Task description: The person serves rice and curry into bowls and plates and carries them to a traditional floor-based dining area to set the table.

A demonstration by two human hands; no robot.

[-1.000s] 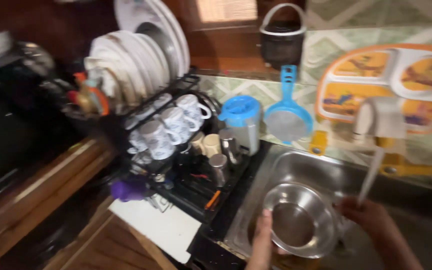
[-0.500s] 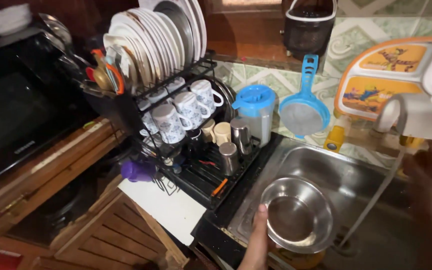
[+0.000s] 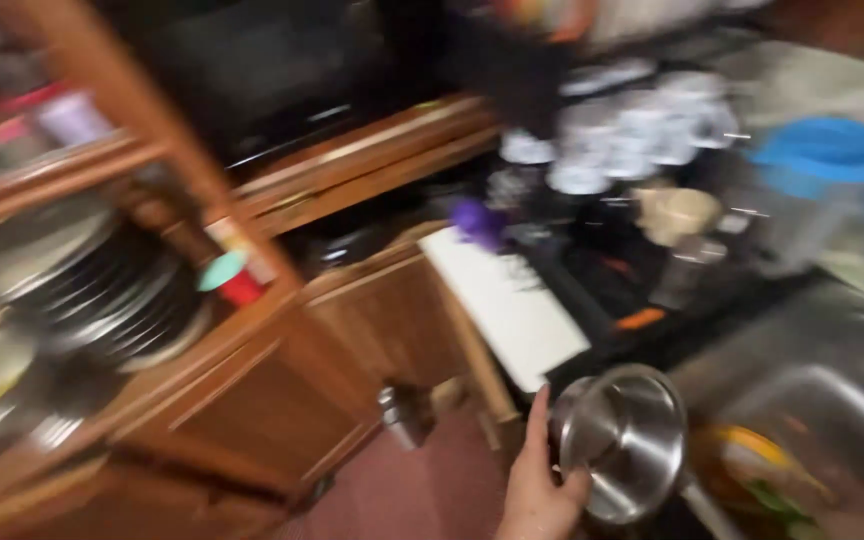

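- Steel bowl (image 3: 624,440): held tilted, its open side turned up and toward the camera, at the left edge of the sink (image 3: 832,400), partly out over the floor (image 3: 422,490). The inside looks empty; blur hides any water drops.
- Left hand (image 3: 537,480): grips the bowl's left rim, thumb up along the outside, fingers curled under the lower edge. Closed on the bowl, not spread.
- Right hand: not in view.
- Just right of the bowl and lower, something yellow and green (image 3: 752,465) lies in the sink; too blurred to name.
- Above the bowl, a white board (image 3: 507,300) lies on the black tray of the dish rack (image 3: 612,270). On the rack: white mugs (image 3: 632,130), a purple piece (image 3: 479,222), a blue-lidded jug (image 3: 822,170) at the right.
- To the left, a wooden cabinet (image 3: 352,340) with open shelves; stacked metal plates (image 3: 122,300) sit on one shelf.
- Whole frame is smeared, with the view pointed toward the cabinet side.
- Judgement: the step in hand looks like carrying the washed bowl away from the sink to a place of storage, rack or shelf.
- Judgement: the next move calls for a firm one-handed hold, the bowl kept tipped so it drains, and a free spot that fits it.
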